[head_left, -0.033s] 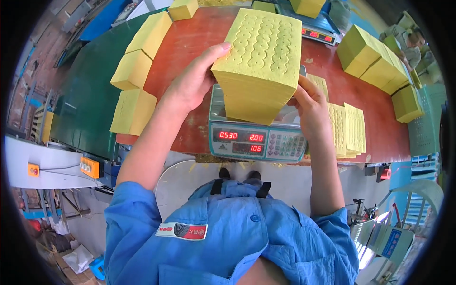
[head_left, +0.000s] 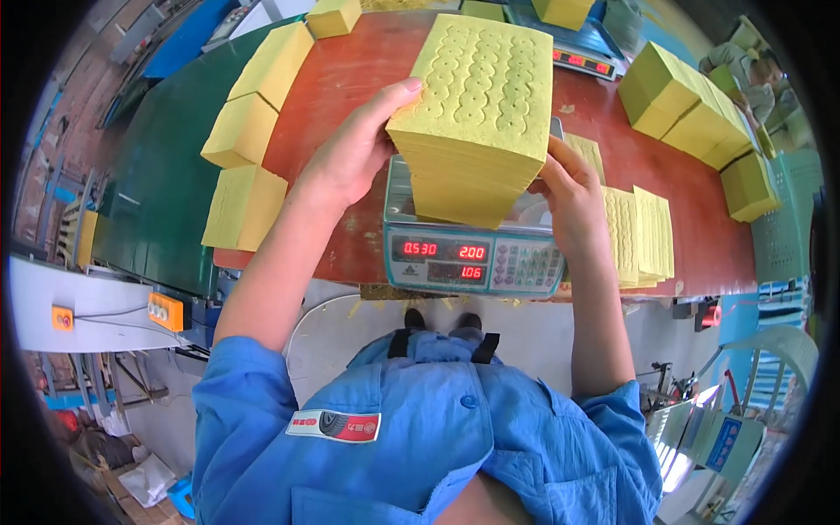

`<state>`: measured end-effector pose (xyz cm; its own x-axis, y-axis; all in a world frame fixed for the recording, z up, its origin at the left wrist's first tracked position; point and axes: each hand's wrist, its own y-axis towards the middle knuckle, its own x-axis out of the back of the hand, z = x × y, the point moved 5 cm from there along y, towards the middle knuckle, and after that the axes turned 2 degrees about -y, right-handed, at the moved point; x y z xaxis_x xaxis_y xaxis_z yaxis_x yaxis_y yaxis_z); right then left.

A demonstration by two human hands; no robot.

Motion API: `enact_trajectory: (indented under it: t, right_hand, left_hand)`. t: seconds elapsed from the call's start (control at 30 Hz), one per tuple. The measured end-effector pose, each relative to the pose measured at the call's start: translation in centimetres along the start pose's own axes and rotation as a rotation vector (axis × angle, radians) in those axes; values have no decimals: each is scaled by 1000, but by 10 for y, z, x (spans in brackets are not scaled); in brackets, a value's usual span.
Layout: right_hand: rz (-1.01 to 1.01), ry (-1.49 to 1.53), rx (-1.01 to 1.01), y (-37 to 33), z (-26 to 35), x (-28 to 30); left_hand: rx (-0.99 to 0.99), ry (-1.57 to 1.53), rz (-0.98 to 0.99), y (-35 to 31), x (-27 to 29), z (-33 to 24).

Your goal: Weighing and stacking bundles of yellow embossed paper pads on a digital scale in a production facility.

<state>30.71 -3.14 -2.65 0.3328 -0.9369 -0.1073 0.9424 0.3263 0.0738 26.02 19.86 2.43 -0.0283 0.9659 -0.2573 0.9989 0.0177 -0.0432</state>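
A tall stack of yellow paper (head_left: pixel 472 122), its top sheet pressed with rows of scalloped coin-like shapes, stands over the pan of a digital scale (head_left: pixel 472 262) with lit red figures. Whether its full weight rests there, I cannot tell. My left hand (head_left: pixel 354 149) is closed on the stack's left side, thumb at the top edge. Against the right side, near the lower corner, my right hand (head_left: pixel 573 188) pinches the sheets; its fingertips are partly hidden. Thinner piles of the same yellow paper (head_left: pixel 637 234) lie just right of the scale.
Yellow paper blocks (head_left: pixel 245 206) line the red table's (head_left: pixel 350 236) left side, by a green surface (head_left: pixel 153 192). More blocks (head_left: pixel 682 101) stand at the right. A second scale (head_left: pixel 582 63) bears a block at the back. Another person (head_left: pixel 744 79) is at the far right.
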Motion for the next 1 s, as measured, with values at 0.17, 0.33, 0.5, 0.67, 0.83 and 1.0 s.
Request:
enact_trajectory:
  t: [0.17,0.33,0.5,0.67,0.83,1.0]
  right_hand:
    - [-50,-184,13,-5,-4,2]
    - [-221,69,93,0,-27,-3]
    - [-253,110,-33,41,-58,-15]
    - [-16,246,73,78,-75,-4]
    - [-21,226,38,72,-58,-6]
    - [-248,208,173,30,-29,0]
  left_hand:
    - [-16,23,-4,-5,2,0]
    - [-94,9,-121,15,26,37]
    - [-239,-84,-40,32,-2,76]
    - [-133,-305,-121,45,-17,78]
    - [-150,-300,-71,39,-17,80]
    - [-280,-173,-193,-2,-28,61]
